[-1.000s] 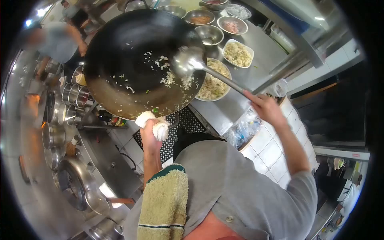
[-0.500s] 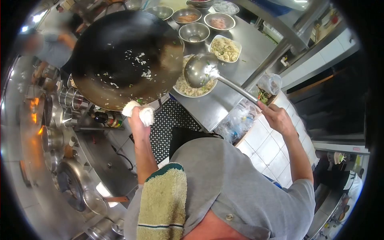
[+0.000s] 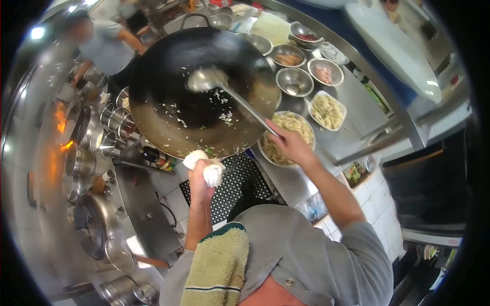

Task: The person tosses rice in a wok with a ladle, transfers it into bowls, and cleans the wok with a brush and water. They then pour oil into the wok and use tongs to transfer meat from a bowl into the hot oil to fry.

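Note:
Wrapped round a folded white cloth [image 3: 213,176] at the near rim of a large black wok [image 3: 168,109], my left hand [image 3: 202,184] is closed. Bits of white rice and green cling to the wok's inside. My right hand [image 3: 293,145] grips the handle of a metal ladle [image 3: 206,80], whose blurred bowl is over the wok's interior. Just right of the wok, a round plate of fried rice [image 3: 293,133] sits partly below my right hand. A square white bowl of fried rice [image 3: 327,111] stands beyond it on the steel table [image 3: 352,140].
Metal bowls [image 3: 295,81] with and without food stand at the table's back. A steel rail [image 3: 377,86] crosses on the right. At left are a stove with flames [image 3: 61,118] and several pots [image 3: 79,160]. Another person [image 3: 109,46] stands at the upper left.
The ladle has moved left from above the rice plate to over the wok, with my right hand following. The view has shifted, so the wok and table appear further right and lower.

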Demonstrator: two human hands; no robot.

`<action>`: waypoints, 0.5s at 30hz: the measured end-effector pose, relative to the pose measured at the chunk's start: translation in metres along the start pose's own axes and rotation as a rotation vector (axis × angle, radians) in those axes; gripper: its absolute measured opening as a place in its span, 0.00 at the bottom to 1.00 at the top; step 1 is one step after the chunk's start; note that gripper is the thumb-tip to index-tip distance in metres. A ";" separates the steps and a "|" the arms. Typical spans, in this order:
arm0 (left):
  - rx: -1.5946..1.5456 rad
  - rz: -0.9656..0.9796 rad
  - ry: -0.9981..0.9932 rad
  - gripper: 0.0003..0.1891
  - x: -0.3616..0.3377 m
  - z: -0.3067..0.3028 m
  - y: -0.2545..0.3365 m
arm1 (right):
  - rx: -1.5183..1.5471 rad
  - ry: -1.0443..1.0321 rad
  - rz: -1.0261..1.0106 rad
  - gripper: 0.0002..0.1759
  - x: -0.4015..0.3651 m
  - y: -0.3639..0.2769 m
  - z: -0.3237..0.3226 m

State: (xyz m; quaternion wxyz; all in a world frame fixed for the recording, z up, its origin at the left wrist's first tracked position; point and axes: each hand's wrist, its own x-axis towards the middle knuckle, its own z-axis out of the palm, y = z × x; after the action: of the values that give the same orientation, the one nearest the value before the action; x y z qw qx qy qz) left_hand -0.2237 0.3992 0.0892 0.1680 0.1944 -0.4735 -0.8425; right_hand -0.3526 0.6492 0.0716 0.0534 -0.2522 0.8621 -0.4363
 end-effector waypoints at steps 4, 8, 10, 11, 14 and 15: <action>0.013 -0.028 0.037 0.07 0.036 -0.005 0.018 | -0.439 -0.030 -0.278 0.32 -0.040 0.065 -0.067; 0.017 0.008 -0.025 0.07 0.066 -0.009 0.029 | -0.438 0.099 -0.070 0.28 0.007 0.022 -0.058; 0.027 0.016 -0.044 0.06 0.078 -0.009 0.033 | -0.222 0.286 -0.107 0.29 0.043 -0.008 -0.019; 0.024 0.025 -0.033 0.07 0.085 -0.007 0.033 | -0.103 0.270 -0.042 0.29 0.062 -0.019 0.000; -0.002 0.034 -0.041 0.05 0.103 -0.003 0.033 | 0.020 0.248 -0.040 0.29 0.079 -0.027 0.026; -0.013 0.024 -0.032 0.05 0.109 -0.001 0.034 | 0.024 0.245 -0.071 0.29 0.079 -0.025 0.032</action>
State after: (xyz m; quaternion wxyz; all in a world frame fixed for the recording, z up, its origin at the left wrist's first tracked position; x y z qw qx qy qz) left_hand -0.3142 0.3304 0.0999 0.1719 0.1741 -0.4731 -0.8464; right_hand -0.4016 0.5755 0.0819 -0.0647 -0.2269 0.8475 -0.4755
